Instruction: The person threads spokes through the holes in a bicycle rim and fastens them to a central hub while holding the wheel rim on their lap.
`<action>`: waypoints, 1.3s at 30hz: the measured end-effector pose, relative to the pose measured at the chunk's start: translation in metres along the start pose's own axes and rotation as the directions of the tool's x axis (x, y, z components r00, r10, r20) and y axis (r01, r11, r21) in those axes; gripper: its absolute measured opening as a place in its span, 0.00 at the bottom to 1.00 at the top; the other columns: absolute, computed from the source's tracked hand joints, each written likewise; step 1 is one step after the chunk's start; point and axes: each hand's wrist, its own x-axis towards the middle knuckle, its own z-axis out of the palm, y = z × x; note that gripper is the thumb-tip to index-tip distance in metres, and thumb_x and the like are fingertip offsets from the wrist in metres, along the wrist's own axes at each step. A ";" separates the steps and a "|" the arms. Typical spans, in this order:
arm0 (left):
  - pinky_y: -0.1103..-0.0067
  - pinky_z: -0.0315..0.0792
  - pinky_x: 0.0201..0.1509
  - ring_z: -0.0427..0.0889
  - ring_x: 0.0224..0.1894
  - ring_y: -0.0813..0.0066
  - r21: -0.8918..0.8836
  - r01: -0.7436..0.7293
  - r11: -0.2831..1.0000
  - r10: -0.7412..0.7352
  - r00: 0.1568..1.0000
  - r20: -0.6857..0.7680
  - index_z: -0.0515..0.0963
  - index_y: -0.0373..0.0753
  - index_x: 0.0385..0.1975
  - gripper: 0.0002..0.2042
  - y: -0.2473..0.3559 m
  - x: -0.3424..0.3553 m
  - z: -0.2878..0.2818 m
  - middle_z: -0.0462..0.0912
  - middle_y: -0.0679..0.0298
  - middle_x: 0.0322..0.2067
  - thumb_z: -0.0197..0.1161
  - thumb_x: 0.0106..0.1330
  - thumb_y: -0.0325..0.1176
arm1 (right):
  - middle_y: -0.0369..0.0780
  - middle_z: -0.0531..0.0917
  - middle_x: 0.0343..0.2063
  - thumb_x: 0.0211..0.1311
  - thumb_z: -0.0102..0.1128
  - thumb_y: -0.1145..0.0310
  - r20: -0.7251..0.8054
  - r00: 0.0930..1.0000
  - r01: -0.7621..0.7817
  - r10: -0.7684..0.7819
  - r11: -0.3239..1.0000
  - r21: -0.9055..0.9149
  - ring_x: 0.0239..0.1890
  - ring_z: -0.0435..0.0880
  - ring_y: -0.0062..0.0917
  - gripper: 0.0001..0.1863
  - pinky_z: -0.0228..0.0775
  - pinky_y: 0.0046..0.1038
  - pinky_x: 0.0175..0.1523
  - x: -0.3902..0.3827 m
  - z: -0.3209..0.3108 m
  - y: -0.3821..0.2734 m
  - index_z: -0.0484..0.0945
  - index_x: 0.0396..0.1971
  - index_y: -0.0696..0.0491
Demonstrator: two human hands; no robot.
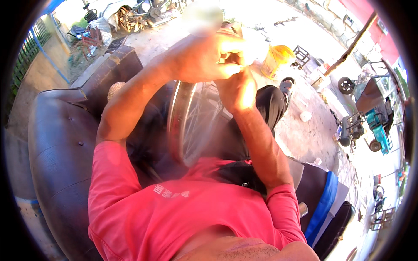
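Note:
I sit on a dark leather sofa point(61, 139) with a spoked metal wheel rim point(176, 117) standing upright between my legs. Both hands are raised close to the camera above the rim and pressed together. My left hand point(209, 56) is closed around a pale, blurred, round-ended object point(202, 17) that sticks up out of the fist. My right hand point(237, 89) sits just under the left one with its back toward me. Its fingers are hidden behind the left hand, so I cannot tell what it grips.
On the concrete yard ahead stand a yellow bucket point(276, 58), a loose tyre point(346, 85) and a small wheeled machine point(352, 126). A scrap pile point(126, 15) lies far left. A blue cloth point(324, 204) hangs at my right side.

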 end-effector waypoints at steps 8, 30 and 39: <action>0.70 0.70 0.47 0.79 0.36 0.62 0.112 0.016 0.994 -0.040 0.975 0.217 0.77 0.35 0.29 0.09 -0.009 0.013 0.000 0.79 0.60 0.29 0.67 0.49 0.26 | 0.32 0.77 0.26 0.76 0.36 0.41 -0.034 0.896 -0.429 0.443 0.883 0.190 0.15 0.68 0.16 0.25 0.55 0.17 0.17 0.006 -0.011 -0.020 0.73 0.36 0.46; 0.78 0.69 0.51 0.76 0.40 0.77 -0.089 0.214 0.973 -0.194 0.961 0.197 0.77 0.31 0.35 0.04 -0.044 0.015 0.005 0.79 0.64 0.33 0.62 0.65 0.25 | 0.53 0.86 0.36 0.59 0.61 0.56 -0.826 0.469 -0.876 -0.313 -0.288 -0.388 0.43 0.86 0.43 0.20 0.77 0.40 0.50 -0.405 -0.287 -0.169 0.86 0.40 0.57; 0.76 0.71 0.44 0.77 0.36 0.77 0.016 0.312 0.950 -0.310 0.933 0.182 0.79 0.32 0.36 0.08 -0.043 0.013 -0.003 0.80 0.65 0.31 0.62 0.66 0.31 | 0.51 0.86 0.32 0.56 0.59 0.59 -0.674 0.692 -0.683 -0.259 -0.536 -0.496 0.39 0.85 0.46 0.18 0.77 0.42 0.49 -0.439 -0.310 -0.135 0.86 0.31 0.60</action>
